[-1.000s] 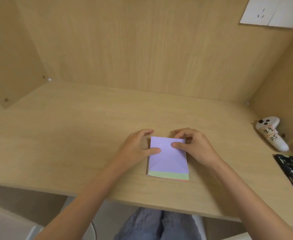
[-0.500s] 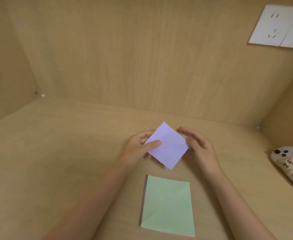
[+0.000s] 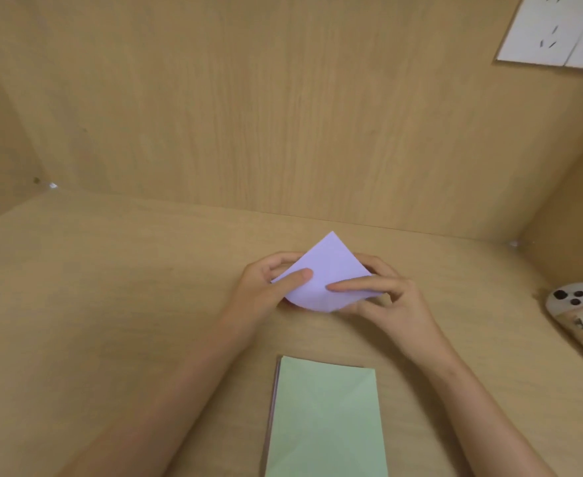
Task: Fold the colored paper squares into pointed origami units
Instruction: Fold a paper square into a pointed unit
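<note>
On the desk [image 3: 111,304], close in front, a green-topped paper stack [image 3: 324,418]; far right, a white controller [image 3: 579,321]. Beyond the stack, just over the desk, a purple sheet [image 3: 331,270] turned as a diamond, one corner toward the back wall. Pinched at left by the left hand [image 3: 266,294], thumb on top; pinched at right by the right hand [image 3: 393,304], open beside it half a second ago.

Soft, warm, even light fills your view, a little dim. Faint shadows lie on the desk [image 3: 111,304] under your right hand [image 3: 400,304] and the purple paper [image 3: 331,270]. Everything looks slightly soft. The wide lens bows the desk's far edge and stretches the wall socket [image 3: 558,29] and white controller [image 3: 579,315] at the right edge.
</note>
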